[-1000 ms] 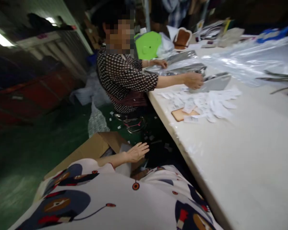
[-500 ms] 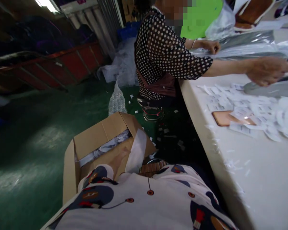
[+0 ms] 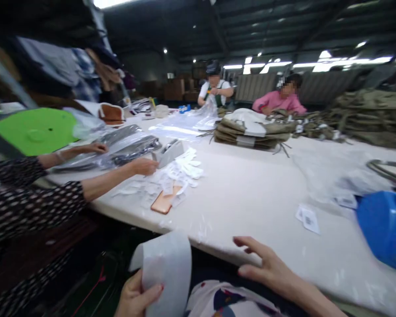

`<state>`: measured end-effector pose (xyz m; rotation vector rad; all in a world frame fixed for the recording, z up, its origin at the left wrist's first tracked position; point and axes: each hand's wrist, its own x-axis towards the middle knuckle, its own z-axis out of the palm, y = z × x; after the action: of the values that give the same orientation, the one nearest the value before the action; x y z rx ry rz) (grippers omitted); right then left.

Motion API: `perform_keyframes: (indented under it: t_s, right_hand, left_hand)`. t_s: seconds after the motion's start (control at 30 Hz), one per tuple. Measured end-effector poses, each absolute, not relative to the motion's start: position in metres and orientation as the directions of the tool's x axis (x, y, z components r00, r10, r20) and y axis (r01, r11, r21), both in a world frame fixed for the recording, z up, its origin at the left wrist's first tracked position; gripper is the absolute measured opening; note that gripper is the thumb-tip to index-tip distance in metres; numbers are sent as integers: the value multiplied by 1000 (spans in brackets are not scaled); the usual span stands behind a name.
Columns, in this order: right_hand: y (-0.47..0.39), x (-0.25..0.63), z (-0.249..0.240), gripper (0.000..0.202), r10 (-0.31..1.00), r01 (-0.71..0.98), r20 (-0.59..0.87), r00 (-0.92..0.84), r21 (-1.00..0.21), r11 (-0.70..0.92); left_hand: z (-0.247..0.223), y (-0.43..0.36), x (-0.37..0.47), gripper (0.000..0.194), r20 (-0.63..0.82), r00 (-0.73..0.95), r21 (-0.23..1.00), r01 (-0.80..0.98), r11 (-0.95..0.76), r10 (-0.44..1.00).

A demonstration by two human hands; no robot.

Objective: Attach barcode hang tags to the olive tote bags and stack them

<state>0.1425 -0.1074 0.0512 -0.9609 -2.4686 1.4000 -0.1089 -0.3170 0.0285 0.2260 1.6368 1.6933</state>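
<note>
At the bottom centre, my left hand (image 3: pixel 137 295) grips a curved white sheet (image 3: pixel 167 268), thumb on its near face, just off the table's front edge. My right hand (image 3: pixel 267 266) is over the table edge to the right, fingers apart, with nothing in it. Past the edge lies an orange phone (image 3: pixel 165 200) beside a pile of white tags (image 3: pixel 185 169). Farther right, a couple of loose white tags (image 3: pixel 308 219) rest on the white table (image 3: pixel 237 189).
A co-worker's arms (image 3: pixel 112 176) reach in from the left to a tape dispenser (image 3: pixel 170 152) and plastic-wrapped goods (image 3: pixel 128 141). Folded olive garments (image 3: pixel 251 132) are stacked mid-table. A blue dispenser (image 3: pixel 379 229) stands at the right. Two people work across the table.
The view has swung right and up from the floor and cardboard box to the table. Both my hands now show, the left with the white sheet, which earlier hung over the box.
</note>
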Motion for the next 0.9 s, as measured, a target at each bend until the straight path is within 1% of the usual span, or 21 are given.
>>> perform_keyframes:
  t_s: [0.03,0.07,0.1,0.13,0.17,0.23,0.27,0.33,0.4,0.43,0.47,0.5,0.53,0.57,0.6,0.67,0.7,0.73,0.77,0.83,0.9]
  right_hand:
    - [-114,128,64,84,526,414,-198,-827,-847,332]
    - [-119,114,75,98,461,328,-166,-872,-896,299]
    - [-125,101,84,105,404,213,-104,-909,-948,237]
    - [-129,91,91,104,372,93,-37,-927,-987,133]
    - [-131,81,97,97,363,-25,24,-932,-1000,2]
    - [-128,68,106,71,407,-196,82,-910,-948,-249]
    - [-121,65,112,55,450,-248,79,-890,-910,-331]
    - [-98,64,126,34,565,-335,74,-822,-864,-375]
    - [-68,70,143,25,705,-423,90,-703,-850,-313]
    - [-51,76,151,24,764,-455,103,-637,-850,-264]
    - [-35,81,156,22,811,-477,113,-574,-851,-219]
    - [-21,86,157,22,842,-482,108,-529,-854,-193]
    - [-8,91,154,22,860,-477,84,-504,-857,-195]
    - [3,95,146,25,867,-464,40,-498,-856,-227]
    - [12,98,134,28,865,-442,-23,-501,-853,-279]
    - [26,101,100,35,842,-363,-183,-507,-841,-401]
    - [32,102,82,37,825,-317,-258,-502,-833,-454]
    - [39,103,63,37,810,-280,-316,-494,-824,-492]
    - [46,104,46,37,799,-254,-352,-488,-818,-515]
    - [64,107,18,40,794,-234,-369,-482,-819,-523]
    - [83,110,-2,45,807,-157,-364,-464,-863,-480]
  left_hand:
    - [54,-286,-108,46,-319,-616,928,-357,106,720]
    - [81,-255,-105,45,-273,-530,941,-322,108,803]
    - [108,-222,-100,46,-205,-456,955,-288,74,866]
    - [134,-190,-94,48,-111,-382,969,-246,14,917]
    - [159,-159,-88,51,2,-315,974,-215,-74,949]
    - [209,-101,-75,60,236,-223,941,-189,-279,946]
    - [233,-77,-70,62,360,-193,902,-177,-393,913]
    - [280,-39,-63,59,609,-128,769,-149,-622,783]
    - [317,-9,-62,55,808,-69,573,-142,-807,585]
    - [329,6,-63,55,867,-53,485,-141,-863,496]
    - [333,23,-65,55,897,-48,430,-140,-892,440]
    - [330,43,-67,58,899,-65,422,-130,-897,432]
    - [317,65,-70,60,875,-95,464,-109,-879,474]
    - [296,89,-72,64,819,-130,552,-84,-829,559]
    - [267,113,-73,67,717,-195,678,-34,-735,670]
    - [194,156,-74,69,442,-223,896,135,-422,869]
    - [155,173,-74,69,266,-271,944,265,-194,925]
    - [119,186,-74,67,98,-361,920,388,54,928]
    - [87,197,-74,67,23,-417,893,418,169,909]
    - [40,210,-72,68,-50,-493,839,452,304,868]
    - [16,218,-69,73,-67,-533,801,475,364,843]
